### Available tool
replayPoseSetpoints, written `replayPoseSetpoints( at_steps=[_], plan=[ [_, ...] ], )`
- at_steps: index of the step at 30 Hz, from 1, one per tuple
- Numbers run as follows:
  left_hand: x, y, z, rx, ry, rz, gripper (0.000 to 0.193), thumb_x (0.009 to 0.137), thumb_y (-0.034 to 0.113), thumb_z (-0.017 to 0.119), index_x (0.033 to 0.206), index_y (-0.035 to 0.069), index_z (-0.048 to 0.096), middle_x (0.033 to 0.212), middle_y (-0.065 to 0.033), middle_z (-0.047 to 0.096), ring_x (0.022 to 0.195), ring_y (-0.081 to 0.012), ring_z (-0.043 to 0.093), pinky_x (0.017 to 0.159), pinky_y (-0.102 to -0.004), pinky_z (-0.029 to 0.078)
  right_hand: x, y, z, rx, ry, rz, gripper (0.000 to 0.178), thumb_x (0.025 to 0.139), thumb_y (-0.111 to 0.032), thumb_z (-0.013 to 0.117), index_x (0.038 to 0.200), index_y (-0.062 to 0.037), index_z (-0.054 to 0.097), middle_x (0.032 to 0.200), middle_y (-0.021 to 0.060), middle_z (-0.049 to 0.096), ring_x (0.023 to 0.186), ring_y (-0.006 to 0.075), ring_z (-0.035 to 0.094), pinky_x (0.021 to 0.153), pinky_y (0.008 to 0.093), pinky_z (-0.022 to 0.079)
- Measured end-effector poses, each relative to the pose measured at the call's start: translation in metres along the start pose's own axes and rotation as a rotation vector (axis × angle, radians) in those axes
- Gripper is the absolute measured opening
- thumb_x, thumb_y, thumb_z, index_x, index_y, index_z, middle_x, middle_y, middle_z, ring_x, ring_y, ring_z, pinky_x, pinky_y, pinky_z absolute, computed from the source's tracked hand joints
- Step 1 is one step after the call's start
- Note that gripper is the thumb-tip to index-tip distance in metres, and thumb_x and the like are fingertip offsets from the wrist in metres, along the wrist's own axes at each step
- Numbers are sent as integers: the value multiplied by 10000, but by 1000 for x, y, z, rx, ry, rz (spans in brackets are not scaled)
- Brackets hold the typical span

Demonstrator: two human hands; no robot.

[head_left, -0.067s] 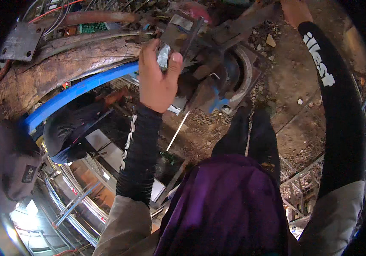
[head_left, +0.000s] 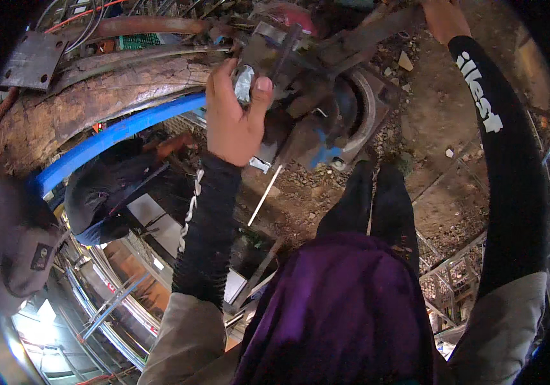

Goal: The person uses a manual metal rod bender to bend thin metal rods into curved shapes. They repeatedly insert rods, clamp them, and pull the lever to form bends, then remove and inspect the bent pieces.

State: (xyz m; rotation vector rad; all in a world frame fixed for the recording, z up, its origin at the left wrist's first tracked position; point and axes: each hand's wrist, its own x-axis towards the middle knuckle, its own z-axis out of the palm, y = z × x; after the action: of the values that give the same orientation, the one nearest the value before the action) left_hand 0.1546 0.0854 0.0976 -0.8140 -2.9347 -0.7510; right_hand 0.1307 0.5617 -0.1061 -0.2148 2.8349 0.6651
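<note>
My left hand (head_left: 233,119) is raised over the left side of a rusty metal machine, its thumb and fingers curled about a crumpled, pale silvery piece (head_left: 244,83). Close beyond the thumb a dark metal bar (head_left: 286,51) stands out at a slant. The machine has a thick curved iron rim (head_left: 368,106) with blue smears below it. At the top edge my right hand (head_left: 445,22) is closed on the far end of a long dark metal lever (head_left: 378,32); its fingertips are partly cut off. A long blue bar (head_left: 121,138) reaches from the lower left to behind my left wrist.
A weathered timber beam (head_left: 95,119) runs along the left, with a drilled steel plate (head_left: 33,61) on it. Another person's dark sleeve (head_left: 108,192) shows at the left, beside a grey cap (head_left: 21,250). Stones lie on the dirt floor (head_left: 435,122). A metal grid (head_left: 451,282) is at lower right.
The view has shifted very slightly. Both hands keep nearly the same places and grips.
</note>
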Motion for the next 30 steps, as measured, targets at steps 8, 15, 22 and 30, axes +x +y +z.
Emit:
replayPoseSetpoints(
  at_steps=[8,15,22,30],
  plan=[
    [1,-2,0,71,-24,-111,606,966,488,628,1266,-35,565,1236,-240,602,1162,-420,572,1000,-477,446,-33,-13,-70,42,-285,12,618,1044,-384,517,1544,-61,356,1538,144,427,1381,324,441,1174,459,357],
    [1,-2,1,139,40,-84,560,951,521,623,1273,63,612,1248,-181,629,1174,-397,580,994,-467,454,-43,-12,-80,218,-289,92,620,1021,-360,563,1521,-39,386,1484,158,482,1360,346,458,1161,469,374],
    [9,0,4,192,36,-20,536,956,534,599,1285,112,626,1272,-163,625,1205,-381,567,1022,-477,433,-31,-14,41,259,138,260,607,907,-167,670,1465,-100,441,1462,185,482,1363,351,466,1131,530,406],
    [5,-9,2,198,17,-80,555,958,575,567,1305,146,618,1331,-138,600,1242,-363,551,1062,-490,395,-49,-18,13,354,292,231,498,835,-67,692,1316,-132,578,1253,136,631,1259,350,550,1058,543,446]
  ],
)
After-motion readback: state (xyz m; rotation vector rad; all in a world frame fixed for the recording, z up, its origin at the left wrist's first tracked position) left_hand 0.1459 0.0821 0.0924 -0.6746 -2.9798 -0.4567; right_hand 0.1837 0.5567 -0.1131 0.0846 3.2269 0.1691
